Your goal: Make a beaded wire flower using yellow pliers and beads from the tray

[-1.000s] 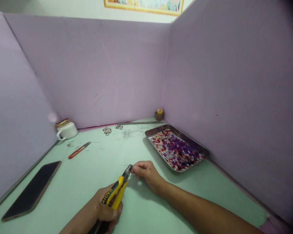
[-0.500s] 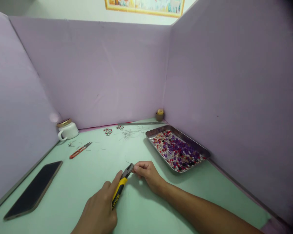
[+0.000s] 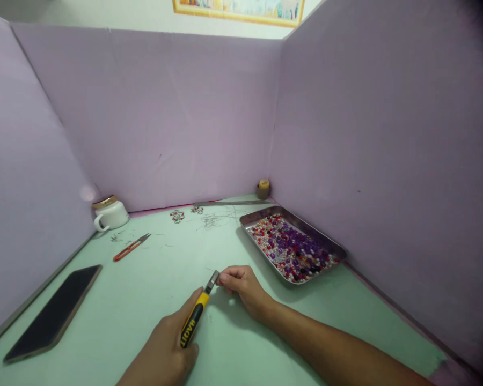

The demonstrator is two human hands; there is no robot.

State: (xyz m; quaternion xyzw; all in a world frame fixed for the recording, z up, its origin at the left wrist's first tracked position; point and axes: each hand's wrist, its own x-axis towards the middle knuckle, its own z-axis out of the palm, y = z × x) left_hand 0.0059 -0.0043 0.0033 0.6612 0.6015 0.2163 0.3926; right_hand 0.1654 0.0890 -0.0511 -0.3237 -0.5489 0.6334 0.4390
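My left hand [image 3: 171, 340] is wrapped round yellow-and-black pliers [image 3: 195, 316], their metal jaws pointing up and to the right. Just right of the jaw tips, my right hand [image 3: 241, 287] has its thumb and forefinger pinched together. What lies between those fingertips is too small to make out. A thin wire [image 3: 210, 269] sticks out to the left near the jaws. The jaws and my right fingertips almost meet above the green tabletop [image 3: 153, 300].
At the right stands a metal tray [image 3: 261, 252] of mixed beads. Orange snips [image 3: 131, 248], a dark phone [image 3: 54, 313] and a white lidded mug [image 3: 111, 214] are at the left. Beaded pieces [image 3: 177, 216], loose wires [image 3: 211, 220] and a small pot [image 3: 263, 190] lie toward the back.
The pliers have rolled in my left hand, so their narrow side now faces up and the lettering shows more fully. My right hand has hardly moved.
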